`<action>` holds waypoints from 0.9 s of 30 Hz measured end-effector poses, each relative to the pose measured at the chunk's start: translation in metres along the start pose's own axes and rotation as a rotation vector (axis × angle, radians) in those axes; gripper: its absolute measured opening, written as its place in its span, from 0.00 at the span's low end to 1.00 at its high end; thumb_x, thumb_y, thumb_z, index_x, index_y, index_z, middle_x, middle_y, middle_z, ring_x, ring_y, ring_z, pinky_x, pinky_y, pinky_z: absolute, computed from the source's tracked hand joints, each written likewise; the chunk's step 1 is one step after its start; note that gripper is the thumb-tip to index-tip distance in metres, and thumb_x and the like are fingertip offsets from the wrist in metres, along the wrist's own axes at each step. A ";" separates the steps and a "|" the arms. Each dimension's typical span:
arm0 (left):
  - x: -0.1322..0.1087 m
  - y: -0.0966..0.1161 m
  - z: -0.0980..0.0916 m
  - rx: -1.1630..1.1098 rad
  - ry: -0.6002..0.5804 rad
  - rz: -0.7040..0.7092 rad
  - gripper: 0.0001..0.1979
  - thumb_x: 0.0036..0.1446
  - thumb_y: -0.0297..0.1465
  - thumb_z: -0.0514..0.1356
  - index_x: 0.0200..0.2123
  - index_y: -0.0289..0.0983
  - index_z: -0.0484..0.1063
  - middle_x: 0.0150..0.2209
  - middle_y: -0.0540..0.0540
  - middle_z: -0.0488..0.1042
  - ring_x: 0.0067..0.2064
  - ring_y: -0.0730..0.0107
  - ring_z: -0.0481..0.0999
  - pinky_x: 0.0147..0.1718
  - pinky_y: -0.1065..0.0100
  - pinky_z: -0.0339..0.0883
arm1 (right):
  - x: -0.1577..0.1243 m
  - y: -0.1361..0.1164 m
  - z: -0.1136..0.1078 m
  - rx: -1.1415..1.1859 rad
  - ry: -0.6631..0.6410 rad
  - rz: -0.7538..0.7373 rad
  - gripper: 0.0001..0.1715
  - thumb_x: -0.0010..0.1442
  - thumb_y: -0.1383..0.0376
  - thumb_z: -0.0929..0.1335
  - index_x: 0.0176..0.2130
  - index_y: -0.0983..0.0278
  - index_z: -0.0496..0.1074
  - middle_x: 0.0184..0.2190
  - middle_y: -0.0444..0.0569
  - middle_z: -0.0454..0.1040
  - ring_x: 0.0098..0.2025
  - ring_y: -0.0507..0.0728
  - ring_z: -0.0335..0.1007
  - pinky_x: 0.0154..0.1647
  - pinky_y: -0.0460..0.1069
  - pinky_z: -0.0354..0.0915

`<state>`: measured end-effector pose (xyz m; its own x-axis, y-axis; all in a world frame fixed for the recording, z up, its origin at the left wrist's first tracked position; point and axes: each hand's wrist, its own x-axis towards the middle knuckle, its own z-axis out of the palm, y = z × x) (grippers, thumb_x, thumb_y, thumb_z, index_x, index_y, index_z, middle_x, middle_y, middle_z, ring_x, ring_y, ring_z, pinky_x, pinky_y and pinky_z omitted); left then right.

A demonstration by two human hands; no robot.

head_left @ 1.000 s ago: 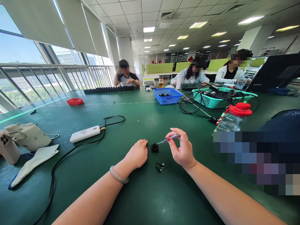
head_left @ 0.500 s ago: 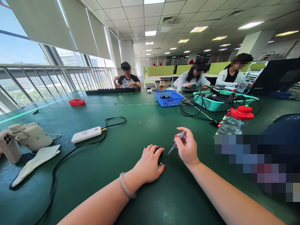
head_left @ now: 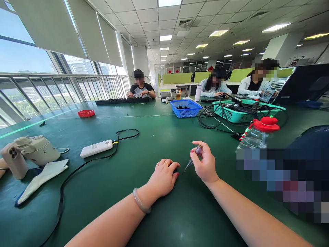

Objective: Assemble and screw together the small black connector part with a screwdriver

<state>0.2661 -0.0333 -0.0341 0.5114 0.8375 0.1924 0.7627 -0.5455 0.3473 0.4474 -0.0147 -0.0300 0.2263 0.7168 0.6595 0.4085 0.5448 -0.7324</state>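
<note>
My right hand [head_left: 205, 164] grips a small screwdriver [head_left: 190, 162] between thumb and fingers. Its purplish handle sits in the fingers and its thin shaft slants down to the left, the tip just right of my left hand [head_left: 164, 176]. That left hand rests low on the green table [head_left: 108, 192], fingers curled and thumb near the index finger. Whatever lies beneath its fingers is hidden by the hand now. The screwdriver tip and the left fingertips are close, with a small gap between them.
A white power bank [head_left: 96, 148] with a black cable lies left, near a phone [head_left: 14, 160] and cream bag [head_left: 41, 151]. Beyond are a red tray [head_left: 85, 113], blue basket [head_left: 185, 113] and green basket [head_left: 231, 116]. A red-lidded bottle [head_left: 266, 124] stands right. Several people sit beyond.
The left hand has rolled over slightly, covering the small dark object that showed between its thumb and finger. The right hand with the screwdriver has shifted slightly down and left.
</note>
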 end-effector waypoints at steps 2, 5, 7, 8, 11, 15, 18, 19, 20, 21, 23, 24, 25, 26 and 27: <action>0.002 0.003 0.001 0.037 -0.015 -0.001 0.12 0.66 0.33 0.53 0.50 0.43 0.71 0.48 0.43 0.71 0.52 0.57 0.67 0.55 0.53 0.63 | 0.000 0.000 0.000 -0.001 0.000 0.002 0.14 0.60 0.64 0.65 0.47 0.61 0.67 0.26 0.42 0.73 0.24 0.52 0.71 0.23 0.46 0.68; 0.007 0.007 0.003 0.081 -0.031 0.007 0.12 0.67 0.36 0.53 0.49 0.42 0.72 0.48 0.43 0.71 0.52 0.57 0.67 0.54 0.54 0.64 | 0.000 -0.001 0.001 -0.011 -0.014 -0.014 0.14 0.59 0.64 0.65 0.47 0.61 0.67 0.26 0.42 0.73 0.24 0.52 0.70 0.26 0.47 0.69; 0.009 0.009 0.002 0.089 -0.036 0.011 0.12 0.67 0.36 0.53 0.49 0.42 0.72 0.48 0.43 0.71 0.52 0.58 0.67 0.55 0.55 0.64 | 0.000 -0.003 0.000 -0.014 -0.019 -0.029 0.14 0.59 0.64 0.65 0.47 0.61 0.67 0.26 0.42 0.73 0.24 0.52 0.70 0.27 0.47 0.69; 0.008 0.010 0.001 0.090 -0.040 0.009 0.12 0.67 0.36 0.53 0.49 0.42 0.72 0.48 0.43 0.71 0.52 0.58 0.67 0.55 0.55 0.64 | -0.001 -0.004 0.000 -0.014 -0.018 -0.035 0.14 0.59 0.64 0.65 0.47 0.61 0.67 0.26 0.42 0.73 0.24 0.52 0.70 0.27 0.47 0.69; -0.003 0.010 -0.006 0.090 -0.062 -0.013 0.12 0.67 0.35 0.54 0.49 0.41 0.72 0.49 0.43 0.71 0.52 0.58 0.67 0.56 0.56 0.64 | -0.001 -0.006 -0.001 -0.014 -0.011 -0.044 0.15 0.59 0.64 0.65 0.47 0.61 0.67 0.26 0.42 0.73 0.24 0.52 0.70 0.27 0.48 0.69; -0.035 -0.001 -0.023 0.091 -0.097 -0.089 0.11 0.66 0.32 0.53 0.48 0.41 0.72 0.48 0.44 0.71 0.53 0.59 0.67 0.55 0.56 0.64 | -0.001 -0.006 -0.002 -0.020 -0.007 -0.042 0.15 0.59 0.63 0.65 0.47 0.61 0.67 0.26 0.42 0.73 0.24 0.53 0.71 0.29 0.48 0.70; -0.062 -0.032 -0.039 0.132 -0.070 -0.118 0.11 0.65 0.30 0.53 0.47 0.42 0.72 0.48 0.44 0.71 0.52 0.59 0.67 0.55 0.57 0.65 | -0.001 -0.004 -0.002 -0.020 -0.013 -0.031 0.15 0.59 0.63 0.65 0.47 0.61 0.67 0.26 0.42 0.73 0.25 0.53 0.71 0.29 0.48 0.70; -0.070 -0.048 -0.044 0.157 -0.043 -0.137 0.11 0.65 0.30 0.52 0.47 0.42 0.72 0.48 0.43 0.72 0.52 0.59 0.68 0.55 0.56 0.65 | -0.001 -0.004 -0.002 -0.022 -0.012 -0.031 0.14 0.59 0.63 0.65 0.47 0.61 0.67 0.26 0.42 0.73 0.25 0.53 0.71 0.29 0.48 0.70; -0.077 -0.066 -0.051 0.184 -0.013 -0.157 0.12 0.65 0.30 0.51 0.46 0.41 0.72 0.48 0.43 0.72 0.51 0.58 0.68 0.54 0.55 0.65 | -0.001 -0.004 -0.002 -0.025 -0.013 -0.032 0.14 0.59 0.63 0.65 0.47 0.61 0.67 0.26 0.42 0.73 0.24 0.53 0.70 0.29 0.48 0.69; -0.083 -0.087 -0.058 0.210 0.013 -0.177 0.13 0.65 0.31 0.51 0.47 0.41 0.73 0.47 0.42 0.72 0.51 0.58 0.69 0.55 0.54 0.64 | -0.001 -0.004 -0.001 -0.027 -0.016 -0.037 0.14 0.59 0.63 0.65 0.47 0.61 0.67 0.25 0.42 0.72 0.24 0.52 0.70 0.29 0.48 0.69; -0.094 -0.130 -0.075 0.251 0.030 -0.215 0.14 0.64 0.34 0.51 0.47 0.40 0.73 0.47 0.41 0.73 0.51 0.56 0.70 0.55 0.52 0.64 | -0.001 -0.004 -0.001 -0.034 -0.031 -0.054 0.14 0.60 0.63 0.64 0.47 0.61 0.66 0.25 0.41 0.72 0.23 0.52 0.69 0.28 0.47 0.69; -0.098 -0.150 -0.083 0.271 0.036 -0.238 0.16 0.64 0.36 0.50 0.48 0.39 0.73 0.48 0.40 0.73 0.51 0.55 0.70 0.56 0.51 0.63 | -0.001 -0.005 -0.001 -0.037 -0.039 -0.064 0.14 0.60 0.63 0.64 0.47 0.61 0.67 0.25 0.41 0.72 0.23 0.52 0.69 0.28 0.47 0.69; -0.101 -0.169 -0.092 0.290 0.037 -0.262 0.17 0.63 0.37 0.50 0.48 0.39 0.74 0.49 0.40 0.73 0.52 0.53 0.70 0.56 0.51 0.63 | -0.002 -0.006 -0.001 -0.042 -0.046 -0.073 0.14 0.60 0.63 0.64 0.47 0.61 0.66 0.25 0.41 0.72 0.23 0.52 0.69 0.28 0.47 0.69; -0.104 -0.186 -0.100 0.302 0.038 -0.285 0.18 0.62 0.39 0.51 0.49 0.39 0.74 0.49 0.40 0.74 0.52 0.52 0.71 0.57 0.50 0.62 | -0.002 -0.006 -0.001 -0.046 -0.051 -0.081 0.14 0.60 0.63 0.64 0.47 0.61 0.66 0.25 0.41 0.72 0.23 0.52 0.69 0.28 0.47 0.69; -0.107 -0.200 -0.108 0.304 0.031 -0.305 0.20 0.61 0.41 0.52 0.51 0.40 0.73 0.51 0.40 0.74 0.53 0.52 0.71 0.57 0.50 0.62 | -0.002 -0.007 -0.001 -0.049 -0.056 -0.088 0.14 0.60 0.63 0.64 0.47 0.61 0.66 0.25 0.41 0.72 0.23 0.52 0.70 0.29 0.47 0.69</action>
<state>0.0165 -0.0105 -0.0253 0.2362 0.9598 0.1518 0.9614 -0.2536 0.1070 0.4452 -0.0207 -0.0261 0.1388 0.6907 0.7097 0.4680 0.5858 -0.6616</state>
